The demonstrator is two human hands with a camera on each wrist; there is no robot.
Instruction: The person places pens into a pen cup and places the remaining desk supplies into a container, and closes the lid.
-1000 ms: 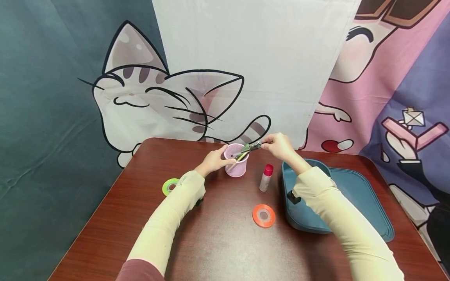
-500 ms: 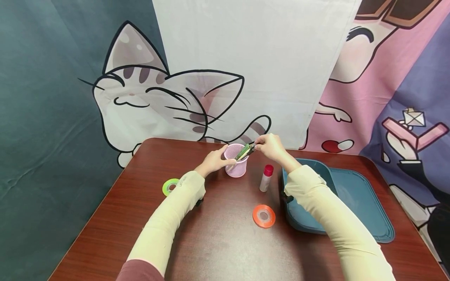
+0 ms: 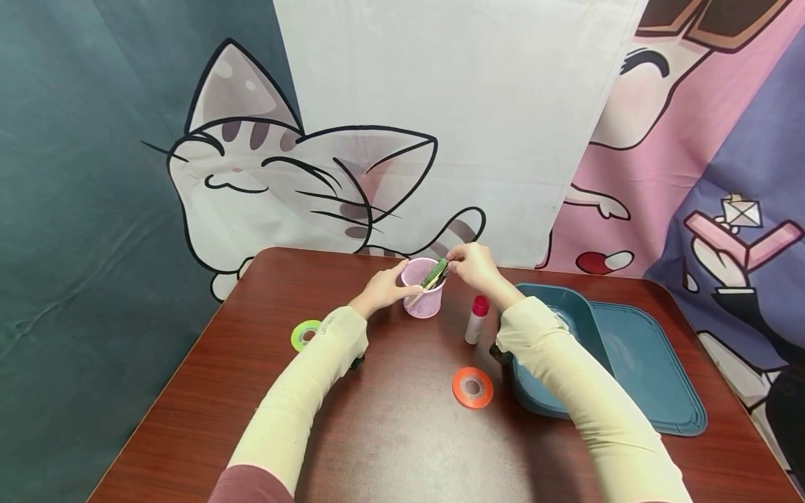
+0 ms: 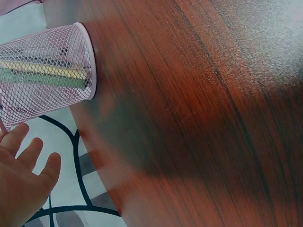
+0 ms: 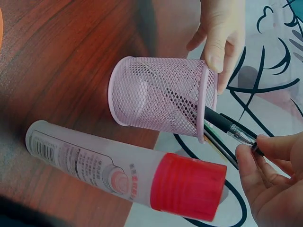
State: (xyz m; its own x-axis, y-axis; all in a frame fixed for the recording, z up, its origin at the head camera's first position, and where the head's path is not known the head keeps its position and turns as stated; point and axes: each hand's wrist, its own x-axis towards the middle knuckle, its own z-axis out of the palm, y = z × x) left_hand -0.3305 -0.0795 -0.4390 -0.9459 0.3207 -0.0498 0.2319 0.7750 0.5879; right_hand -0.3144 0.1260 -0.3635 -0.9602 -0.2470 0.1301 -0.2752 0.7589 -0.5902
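A pink mesh pen holder [image 3: 421, 305] stands upright near the table's back edge. My left hand [image 3: 382, 288] grips its rim, thumb on the near side, as the right wrist view also shows. My right hand [image 3: 476, 267] pinches a black pen [image 5: 242, 134] with a clear section by its upper end; the pen's lower part is inside the holder. Other sticks, green and yellow [image 4: 52, 71], lean inside, showing through the mesh. A white glue stick with a red cap [image 5: 189, 185] stands on the table just below my right hand.
A roll of orange tape [image 3: 472, 388] lies on the table in front. A green tape roll [image 3: 305, 335] is partly behind my left sleeve. To the right, a blue bin [image 3: 534, 391] sits beside a flat blue tray or lid [image 3: 654, 370]. A printed curtain [image 3: 440, 84] hangs behind the table.
My right hand has moved left and slightly down toward the holder, lowering the pen into it. The left hand has stayed on the rim.
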